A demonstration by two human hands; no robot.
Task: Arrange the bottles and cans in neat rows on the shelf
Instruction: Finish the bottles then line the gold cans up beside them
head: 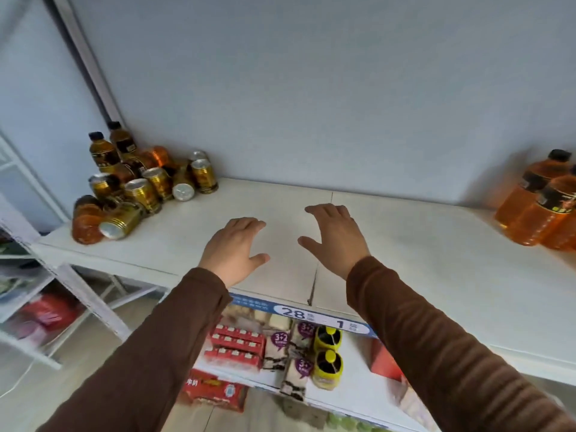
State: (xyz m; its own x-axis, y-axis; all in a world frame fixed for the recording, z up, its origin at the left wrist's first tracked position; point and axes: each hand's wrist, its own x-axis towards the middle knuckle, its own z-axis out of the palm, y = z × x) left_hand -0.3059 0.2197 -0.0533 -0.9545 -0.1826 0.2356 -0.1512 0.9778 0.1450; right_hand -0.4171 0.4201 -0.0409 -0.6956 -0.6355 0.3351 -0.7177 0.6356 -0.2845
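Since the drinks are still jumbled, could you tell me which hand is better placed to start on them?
Probably the left hand: empty, and nearer the jumbled cans and bottles at the shelf's left end.

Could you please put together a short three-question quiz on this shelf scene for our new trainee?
1. True or false: the left hand is gripping a can.
2. Which side of the white shelf holds the jumbled pile of gold cans and small amber bottles? A) left B) middle C) right
3. Fill in: the large orange bottles at the right end have ____ caps.

Key
1. False; both it and the right hand are open and hold nothing, spread over the bare middle.
2. A
3. black
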